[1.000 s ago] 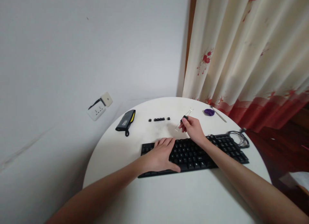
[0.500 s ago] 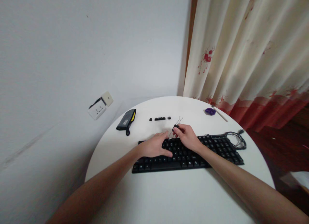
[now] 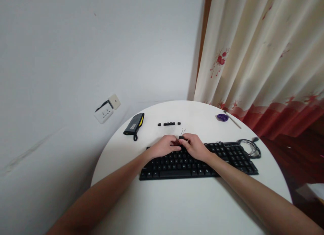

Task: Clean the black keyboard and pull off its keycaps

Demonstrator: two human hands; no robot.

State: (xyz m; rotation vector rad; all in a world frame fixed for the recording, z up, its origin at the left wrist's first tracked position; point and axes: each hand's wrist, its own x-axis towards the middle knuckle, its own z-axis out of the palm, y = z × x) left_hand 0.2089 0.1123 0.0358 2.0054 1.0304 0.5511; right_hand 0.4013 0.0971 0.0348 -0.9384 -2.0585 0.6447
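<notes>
My right hand (image 3: 196,146) is closed on a keycap puller (image 3: 181,137) with a black grip, over the top row of the black keyboard (image 3: 174,173). Thin wire ends stick up from the puller, beyond my fingers. Right beside it, my left hand (image 3: 163,147) rests over the keyboard's upper left part, its thumb and fingers curled in toward the puller. What lies between those left fingertips is hidden. Behind the hands, several loose black keycaps (image 3: 169,123) stand in a line on the white table (image 3: 162,198).
A dark grey pouch (image 3: 134,124) with a yellow edge lies at the back left. At the far right are a purple bundle (image 3: 222,117), a thin pale-handled brush (image 3: 234,121) and the keyboard's coiled cable (image 3: 250,149). A wall (image 3: 63,59) borders the table's left side.
My left hand has drawn up from its spread pose, its fingers curling in toward the puller. My right hand has lowered the puller closer to the keyboard. The view has shifted slightly.
</notes>
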